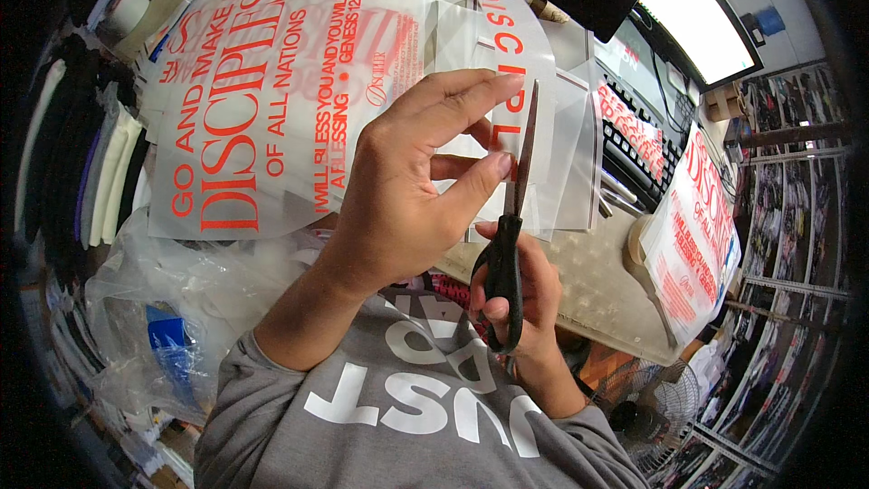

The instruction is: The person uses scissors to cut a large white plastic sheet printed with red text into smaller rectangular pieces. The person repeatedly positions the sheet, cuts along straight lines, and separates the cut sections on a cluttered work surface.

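Observation:
My left hand [421,156] pinches a strip of translucent film [536,47] between thumb and fingers. Large red letters run along this strip, and its far end curves away from me. Black-handled scissors [506,272] are in my right hand [536,285], with fingers through the loops. Their blades point away from me, nearly together, beside my left thumb and along the film's lettered part. Whether film lies between the blades is hard to tell. Beneath the strip lie several clear film pieces [570,204] on the table [604,278].
Large red-printed film sheets [271,102] cover the left side. Another printed sheet [699,231] hangs over a tape roll [637,241] at the right. Beyond are a keyboard [631,136] and a lit monitor [706,13]. A fan [645,401] stands low right; clear plastic [136,305] lies left.

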